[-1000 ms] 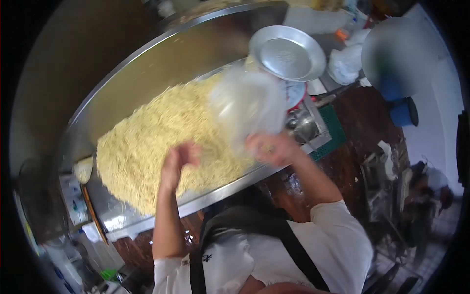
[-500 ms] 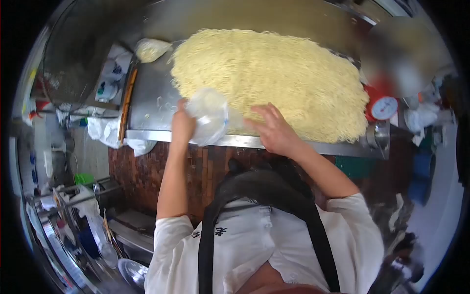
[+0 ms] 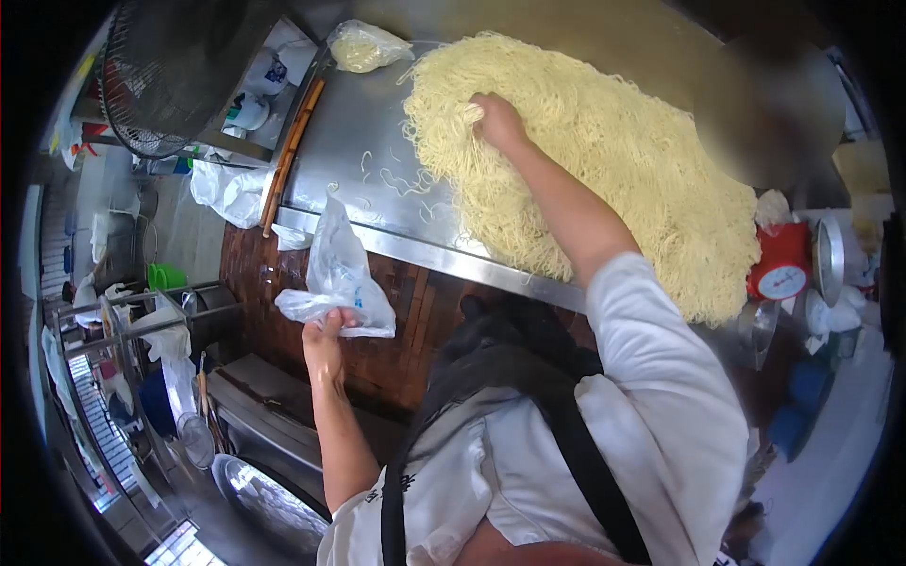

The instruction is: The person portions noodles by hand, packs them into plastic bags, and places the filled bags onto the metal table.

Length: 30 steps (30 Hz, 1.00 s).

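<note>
A wide heap of pale yellow noodles [image 3: 585, 179] covers much of the steel table [image 3: 326, 160]. My right hand [image 3: 498, 123] reaches into the heap's upper left part, its fingers closed around a small bunch of noodles. Below the table's front edge, my left hand [image 3: 327, 332] pinches a clear plastic bag [image 3: 344, 264] with blue print. The bag hangs limp and spread out, one corner pointing up toward the table edge. A few loose noodle strands lie on the steel left of the heap.
A filled bag of noodles [image 3: 366, 47] sits at the table's far left, near a bamboo pole [image 3: 294, 151] along the left edge. A red dial scale [image 3: 781, 269] stands right of the heap. A fan [image 3: 156, 75] is at upper left, a metal rack [image 3: 142, 325] at lower left.
My right hand has moved from the table's front edge up into the noodles and closed on some. My left hand has drawn the bag down and left, off the table. The view has turned.
</note>
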Each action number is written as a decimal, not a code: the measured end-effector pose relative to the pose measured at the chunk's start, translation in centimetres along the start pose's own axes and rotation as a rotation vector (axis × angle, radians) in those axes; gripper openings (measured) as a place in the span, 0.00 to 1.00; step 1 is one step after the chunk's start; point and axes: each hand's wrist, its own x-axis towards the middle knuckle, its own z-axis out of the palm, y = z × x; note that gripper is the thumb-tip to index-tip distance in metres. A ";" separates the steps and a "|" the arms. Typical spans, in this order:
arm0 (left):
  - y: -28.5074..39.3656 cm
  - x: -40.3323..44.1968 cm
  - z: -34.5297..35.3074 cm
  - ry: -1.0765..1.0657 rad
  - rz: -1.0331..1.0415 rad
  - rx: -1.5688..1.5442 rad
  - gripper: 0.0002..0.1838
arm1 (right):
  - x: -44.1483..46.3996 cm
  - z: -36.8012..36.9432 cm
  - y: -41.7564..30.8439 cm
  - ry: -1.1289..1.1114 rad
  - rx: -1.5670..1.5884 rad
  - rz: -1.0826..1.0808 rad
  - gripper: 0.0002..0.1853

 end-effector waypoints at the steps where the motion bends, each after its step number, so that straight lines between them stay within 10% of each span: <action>1: -0.1 0.6 -0.1 0.005 0.018 -0.091 0.10 | 0.3 -1.9 -0.9 0.005 0.188 0.012 0.34; 4: 0.9 3.3 1.0 -0.013 0.115 -0.125 0.15 | 0.9 -8.2 -5.7 0.439 0.508 0.134 0.27; 8: 5.9 14.8 5.0 -0.057 0.288 -0.040 0.19 | 5.2 -20.1 -12.8 0.770 0.612 -0.491 0.20; 12: 11.6 31.6 11.5 0.002 0.442 -0.271 0.14 | -0.1 -29.0 -23.8 0.172 1.280 -0.508 0.24; 18: 23.9 23.0 23.9 0.027 1.064 0.242 0.12 | -4.6 -17.2 -18.3 0.022 0.673 -0.326 0.24; 24: 13.1 12.5 17.3 -0.336 1.581 0.398 0.18 | -0.1 -2.3 -13.1 -0.045 0.684 -0.158 0.23; 30: 1.8 27.0 10.9 -0.112 0.644 0.779 0.13 | 2.1 7.7 -13.3 -0.289 0.307 -0.055 0.21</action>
